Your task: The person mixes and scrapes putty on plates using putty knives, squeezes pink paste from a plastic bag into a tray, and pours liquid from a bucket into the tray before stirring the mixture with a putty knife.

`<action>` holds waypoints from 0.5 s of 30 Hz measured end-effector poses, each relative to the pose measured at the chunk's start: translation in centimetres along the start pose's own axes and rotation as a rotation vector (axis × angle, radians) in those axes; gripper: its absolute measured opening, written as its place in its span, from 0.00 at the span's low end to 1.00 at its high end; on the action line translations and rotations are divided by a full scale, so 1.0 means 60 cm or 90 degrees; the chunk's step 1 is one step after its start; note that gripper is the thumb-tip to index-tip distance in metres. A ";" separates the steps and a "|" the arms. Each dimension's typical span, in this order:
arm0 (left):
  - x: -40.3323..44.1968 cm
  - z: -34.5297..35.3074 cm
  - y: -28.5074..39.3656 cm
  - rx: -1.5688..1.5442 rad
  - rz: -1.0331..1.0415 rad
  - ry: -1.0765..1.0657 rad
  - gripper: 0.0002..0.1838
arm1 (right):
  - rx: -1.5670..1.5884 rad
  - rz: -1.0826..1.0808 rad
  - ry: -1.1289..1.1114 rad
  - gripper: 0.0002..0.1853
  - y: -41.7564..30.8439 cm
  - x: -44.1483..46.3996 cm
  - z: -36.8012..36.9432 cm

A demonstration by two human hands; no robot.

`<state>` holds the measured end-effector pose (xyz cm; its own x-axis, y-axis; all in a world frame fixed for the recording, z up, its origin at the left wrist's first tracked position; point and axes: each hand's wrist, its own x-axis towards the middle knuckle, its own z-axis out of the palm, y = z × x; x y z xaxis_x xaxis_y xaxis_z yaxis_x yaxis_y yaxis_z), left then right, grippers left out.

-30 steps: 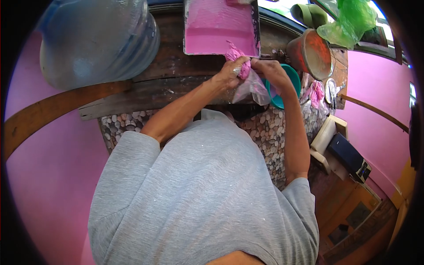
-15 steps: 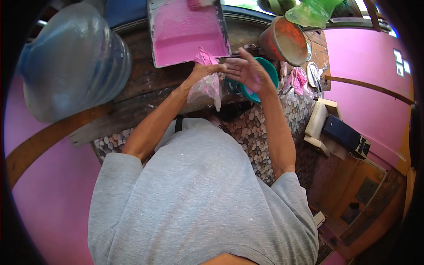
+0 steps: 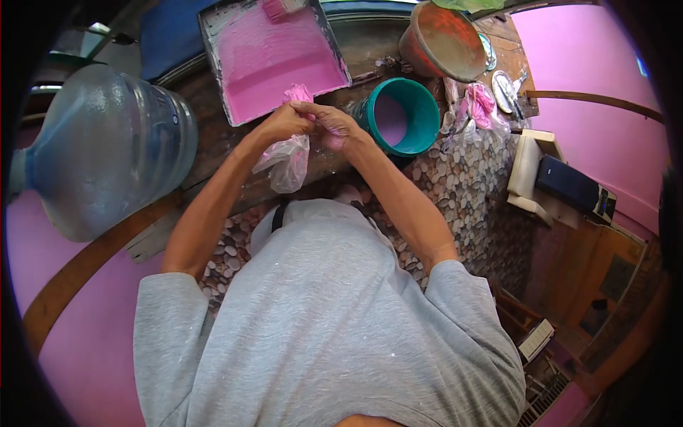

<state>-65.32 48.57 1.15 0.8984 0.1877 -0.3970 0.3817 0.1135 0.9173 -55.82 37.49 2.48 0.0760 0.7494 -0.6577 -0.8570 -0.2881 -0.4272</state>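
My left hand (image 3: 287,122) is closed around a clear plastic bag (image 3: 287,162) smeared with pink paint. The bag's pink bunched end (image 3: 299,93) sticks up above my fist, and its loose part hangs below. My right hand (image 3: 334,127) meets the left at the bag, its fingers curled in and partly hidden, with pink paint on the palm side. Just beyond my hands lies a paint tray (image 3: 238,122) holding pink paint, a pink-covered brush (image 3: 281,8) at its far end. To the right of my right hand stands a teal bucket (image 3: 425,117) with pale pink paint inside.
A large clear water jug (image 3: 107,149) lies on its side at the left of the wooden bench (image 3: 206,153). An orange-stained bucket (image 3: 441,43) stands at the back right, near another pink-stained plastic bag (image 3: 481,107). Pebble-patterned flooring (image 3: 462,185) lies below.
My right hand, open and spread before, has come in against my left hand and curled its fingers. The view has shifted, bringing the teal bucket's opening into sight.
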 end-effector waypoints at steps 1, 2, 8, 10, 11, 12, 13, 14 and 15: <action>-0.001 -0.011 0.001 0.042 -0.029 -0.018 0.10 | 0.054 -0.018 -0.006 0.11 0.008 0.008 0.004; -0.004 -0.021 0.003 0.086 -0.060 -0.034 0.11 | 0.065 -0.017 -0.014 0.11 0.013 0.012 0.005; -0.051 -0.056 0.055 0.235 -0.207 0.029 0.16 | 0.193 -0.121 -0.065 0.12 0.049 0.037 0.039; -0.059 -0.056 0.085 0.327 -0.294 0.007 0.16 | 0.202 -0.122 -0.049 0.12 0.055 0.039 0.041; -0.063 -0.057 0.079 0.335 -0.305 0.009 0.16 | 0.214 -0.118 -0.057 0.12 0.056 0.038 0.041; -0.068 -0.065 0.067 0.324 -0.257 0.024 0.16 | 0.191 -0.097 -0.066 0.12 0.055 0.039 0.040; -0.072 -0.073 0.070 0.314 -0.209 0.037 0.18 | 0.170 -0.079 -0.077 0.12 0.051 0.040 0.041; -0.075 -0.081 0.074 0.328 -0.219 0.037 0.18 | 0.185 -0.080 -0.086 0.12 0.049 0.043 0.044; -0.076 -0.086 0.084 0.303 -0.185 0.028 0.17 | 0.178 -0.070 -0.077 0.13 0.045 0.046 0.051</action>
<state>-68.65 53.32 7.42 0.7357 0.2555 -0.6272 0.6773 -0.2852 0.6782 -59.52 40.59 1.42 0.1299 0.8370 -0.5316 -0.9552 -0.0381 -0.2934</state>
